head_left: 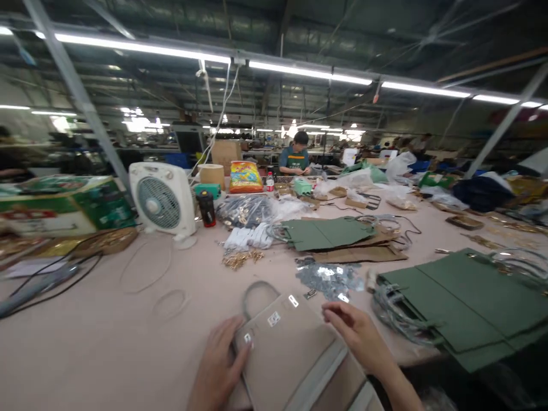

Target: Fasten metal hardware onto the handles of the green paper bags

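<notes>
A beige bag panel point(282, 354) lies tilted on the table in front of me. A grey handle loop point(259, 285) sticks out past its far edge. Along that edge are small bright metal pieces point(293, 301) and a patterned label point(274, 318). My left hand point(225, 354) grips the panel's left edge, thumb on top and fingers at the side. Just over the right side is my right hand point(355, 331), its fingers curled together near the thumb; whatever may be in them is hidden. Beyond it lies a pile of small silvery plates point(327, 277), with a single dark metal tag point(310, 294) beside the panel.
Green bag panels with handles lie stacked at the right point(466, 297) and farther back point(329, 231). Gold hardware point(242, 260), a white fan point(162, 200) and a black flask point(206, 208) stand to the left. Across the table a person point(294, 157) works.
</notes>
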Demonstrator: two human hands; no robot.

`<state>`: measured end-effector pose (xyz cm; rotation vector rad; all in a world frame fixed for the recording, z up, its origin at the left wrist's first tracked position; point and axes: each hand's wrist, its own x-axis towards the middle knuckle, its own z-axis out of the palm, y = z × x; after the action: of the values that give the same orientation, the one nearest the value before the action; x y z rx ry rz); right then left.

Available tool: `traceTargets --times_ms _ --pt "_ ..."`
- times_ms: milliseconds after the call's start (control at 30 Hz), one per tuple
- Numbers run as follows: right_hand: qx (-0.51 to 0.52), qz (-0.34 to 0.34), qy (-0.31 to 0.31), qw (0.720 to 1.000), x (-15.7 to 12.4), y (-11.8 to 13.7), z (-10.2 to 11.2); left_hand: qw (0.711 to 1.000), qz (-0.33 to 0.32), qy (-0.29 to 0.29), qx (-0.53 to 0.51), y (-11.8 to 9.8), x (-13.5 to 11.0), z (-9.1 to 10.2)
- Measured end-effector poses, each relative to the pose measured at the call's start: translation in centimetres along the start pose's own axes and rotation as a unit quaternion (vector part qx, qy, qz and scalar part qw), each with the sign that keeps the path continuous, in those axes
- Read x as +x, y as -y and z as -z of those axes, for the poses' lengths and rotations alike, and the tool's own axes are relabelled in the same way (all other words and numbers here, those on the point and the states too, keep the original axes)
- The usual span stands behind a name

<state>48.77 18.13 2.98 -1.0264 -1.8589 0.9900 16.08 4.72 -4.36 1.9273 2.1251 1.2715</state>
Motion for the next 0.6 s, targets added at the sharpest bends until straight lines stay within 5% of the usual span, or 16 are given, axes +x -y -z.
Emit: traceTargets --times_ms 100,200,400,467,600 --pt "-0.004 0.018 0.097 0.995 -4.7 1.7 -5.4 0.998 0.043 -0.023 -0.042 -1.7 -0.4 1.1" --pt "-0.051 0.080 0.130 0.987 -7.2 1.4 -9.6 0.989 0.083 -0.088 -0.087 -3.2 -1.9 2.1" --pt "-0.126 0.125 0.130 0.975 -7.8 -0.1 -11.5 0.964 0.163 -0.121 -0.171 -3.9 -10.9 2.9" --pt "-0.125 0.120 0.146 0.974 -7.8 0.1 -11.0 0.923 0.256 -0.209 -0.196 -2.0 -13.7 3.9" --pt "-0.119 0.105 0.154 0.975 -7.7 0.7 -10.7 0.792 0.419 -0.416 -0.153 3.7 -16.0 7.8"
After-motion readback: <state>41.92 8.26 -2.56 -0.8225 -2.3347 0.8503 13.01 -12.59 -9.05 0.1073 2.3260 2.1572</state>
